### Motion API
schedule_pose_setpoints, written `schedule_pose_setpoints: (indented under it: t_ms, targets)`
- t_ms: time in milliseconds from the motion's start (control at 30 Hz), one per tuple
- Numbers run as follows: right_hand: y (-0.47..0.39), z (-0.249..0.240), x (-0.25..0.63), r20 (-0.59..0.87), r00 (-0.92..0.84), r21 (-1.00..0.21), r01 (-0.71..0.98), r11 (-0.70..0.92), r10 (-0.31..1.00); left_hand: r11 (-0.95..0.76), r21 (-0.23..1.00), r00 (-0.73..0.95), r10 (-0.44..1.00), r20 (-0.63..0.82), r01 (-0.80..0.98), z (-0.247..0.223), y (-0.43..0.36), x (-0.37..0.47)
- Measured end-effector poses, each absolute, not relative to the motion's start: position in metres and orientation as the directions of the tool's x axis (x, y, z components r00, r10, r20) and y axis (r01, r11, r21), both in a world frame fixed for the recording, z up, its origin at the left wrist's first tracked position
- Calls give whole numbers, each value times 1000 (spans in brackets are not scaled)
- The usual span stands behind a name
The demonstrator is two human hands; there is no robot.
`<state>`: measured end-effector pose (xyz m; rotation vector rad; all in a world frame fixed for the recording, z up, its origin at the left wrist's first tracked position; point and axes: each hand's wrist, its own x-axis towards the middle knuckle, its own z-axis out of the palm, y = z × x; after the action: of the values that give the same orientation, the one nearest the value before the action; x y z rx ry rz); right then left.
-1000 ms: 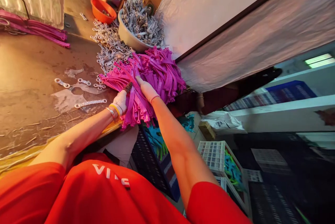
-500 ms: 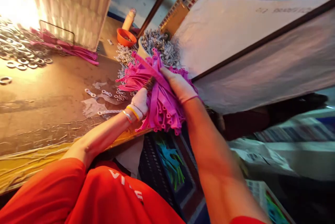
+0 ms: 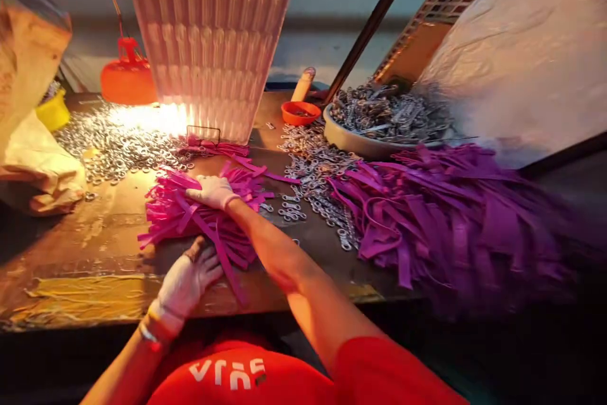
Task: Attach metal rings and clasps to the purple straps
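Observation:
A bundle of pink straps (image 3: 237, 234) lies on the workbench in front of me, its ends fanned out to both sides. My right hand (image 3: 211, 191), in a whitish glove, rests on top of the bundle with its fingers curled into the straps. Just below the bundle is my left hand (image 3: 187, 282), also gloved, palm turned up and fingers spread. Nothing lies in that palm, and a dark wrap shows on one fingertip. To the right spreads a larger heap of purple-pink straps (image 3: 427, 215), overhanging the bench's front edge.
Metal hooks (image 3: 308, 162) are strewn beside a wide basin (image 3: 351, 139) heaped with more. Behind stand a small orange bowl (image 3: 300, 113) and a corrugated panel (image 3: 213, 45). A red lamp (image 3: 128, 76) lights scattered metal rings (image 3: 118, 146); a yellow container (image 3: 53, 111) is at left.
My view has swung left. The strap bundle, earlier between both hands near the basin, now lies further left on the bench. My left hand has let go and opened; my right hand stays on it.

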<state>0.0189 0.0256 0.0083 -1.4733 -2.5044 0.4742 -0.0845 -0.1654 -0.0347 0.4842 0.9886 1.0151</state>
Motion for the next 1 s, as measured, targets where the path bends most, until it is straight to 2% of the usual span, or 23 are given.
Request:
schedule_pose_setpoints:
  t_ms: [67, 100, 133, 167, 200, 267, 333, 400, 467, 500, 567, 667, 833, 1000]
  targets:
    - [30, -13, 9, 22, -479, -365, 814, 453, 878, 417, 843, 85, 906, -414, -340, -53, -190, -93]
    - [31, -17, 8, 26, -481, -362, 813, 457, 876, 324, 927, 37, 946, -323, -190, -62, -197, -95]
    - [31, -17, 10, 30, -487, -359, 810, 464, 873, 181, 983, 20, 983, -181, 0, -70, -201, -94]
    - [30, -13, 13, 35, -494, -355, 806, 473, 869, -9, 978, 49, 999, -1, 207, -77, -202, -94]
    - [29, -7, 18, 44, -503, -350, 802, 485, 863, -211, 896, 121, 977, 177, 391, -81, -200, -93]
    - [26, 10, 36, 93, -511, -337, 792, 510, 855, -526, 580, 313, 846, 432, 622, -81, -190, -92]
    - [21, 24, 66, 184, -491, -319, 789, 524, 852, -658, 261, 457, 705, 542, 706, -75, -173, -92]
    - [13, 27, 107, 290, -415, -315, 809, 496, 862, -713, 60, 573, 608, 550, 698, -66, -153, -93]
    - [2, 17, 153, 334, -303, -332, 848, 412, 893, -773, -26, 677, 538, 502, 634, -60, -134, -92]
    - [-5, 8, 175, 299, -260, -335, 872, 356, 918, -804, -41, 722, 508, 470, 593, -58, -126, -92]
    - [-19, -16, 206, 220, -239, -324, 897, 302, 946, -862, -45, 795, 444, 413, 505, -54, -113, -92]
    - [-41, -52, 219, 157, -311, -305, 887, 346, 937, -907, -33, 847, 378, 374, 420, -40, -97, -104]
    - [-55, -83, 186, 189, -372, -259, 874, 411, 909, -904, -46, 826, 366, 429, 425, 1, -69, -146]
    - [-51, -78, 169, 197, -424, -185, 869, 459, 884, -916, 111, 855, 400, 330, 386, 14, -53, -165]
